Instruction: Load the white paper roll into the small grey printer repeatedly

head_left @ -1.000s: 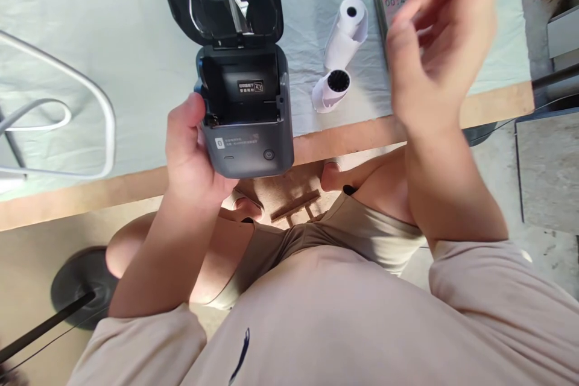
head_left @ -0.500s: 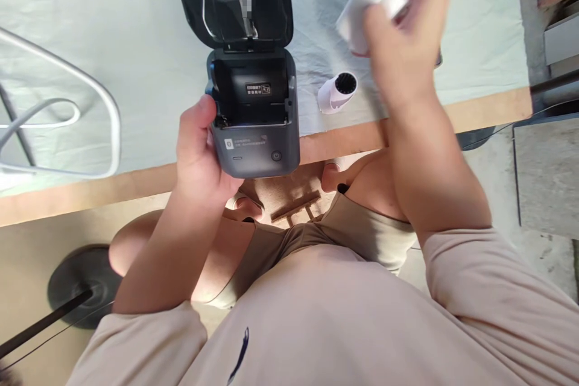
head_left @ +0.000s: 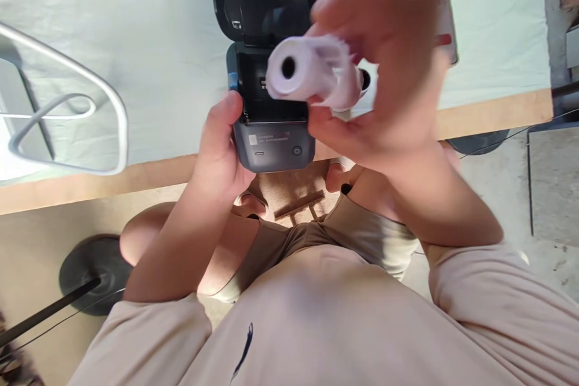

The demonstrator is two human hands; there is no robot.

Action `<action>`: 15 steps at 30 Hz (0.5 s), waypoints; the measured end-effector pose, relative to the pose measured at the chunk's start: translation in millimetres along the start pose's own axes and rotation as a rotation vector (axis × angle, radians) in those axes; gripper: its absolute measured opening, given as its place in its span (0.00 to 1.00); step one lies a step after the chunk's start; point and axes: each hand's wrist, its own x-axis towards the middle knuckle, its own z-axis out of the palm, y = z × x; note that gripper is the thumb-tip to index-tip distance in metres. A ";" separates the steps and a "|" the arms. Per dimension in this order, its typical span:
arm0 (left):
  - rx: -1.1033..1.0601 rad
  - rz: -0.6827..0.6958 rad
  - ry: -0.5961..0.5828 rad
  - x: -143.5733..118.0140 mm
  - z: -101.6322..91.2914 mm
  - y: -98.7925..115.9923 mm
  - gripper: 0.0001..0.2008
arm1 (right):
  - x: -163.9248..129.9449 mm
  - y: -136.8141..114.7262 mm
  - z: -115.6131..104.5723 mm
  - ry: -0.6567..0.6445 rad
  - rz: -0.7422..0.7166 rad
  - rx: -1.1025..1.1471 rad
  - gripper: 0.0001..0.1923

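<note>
A dark grey label printer [head_left: 275,154] stands at the table's front edge with its lid [head_left: 266,3] tipped back and its inner bay uncovered. My left hand [head_left: 221,148] grips the printer's left side, thumb at the bay's rim. Over the bay, my right hand [head_left: 389,66] holds a white paper roll [head_left: 301,69] between thumb and fingers, the dark hole of its core facing me. The roll hides the right part of the bay; whether it touches the printer I cannot tell. Behind the right hand, a white tube [head_left: 371,75] shows only in part.
A phone [head_left: 447,9] lies beyond my right hand on the pale tablecloth [head_left: 158,24]. At the left, a white cable [head_left: 121,126] loops over a pale boxy object [head_left: 18,114]. The wooden table edge [head_left: 149,184] runs across before my knees. A round black stand base [head_left: 85,265] is on the floor.
My right hand has carried the paper roll from the right to over the printer's bay, turning its end toward me. The phone is now uncovered. My left hand keeps its hold on the printer.
</note>
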 end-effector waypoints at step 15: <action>0.036 0.055 0.029 -1.5 -1.5 -3.8 0.11 | 6.3 4.9 18.5 0.221 -0.342 0.205 0.08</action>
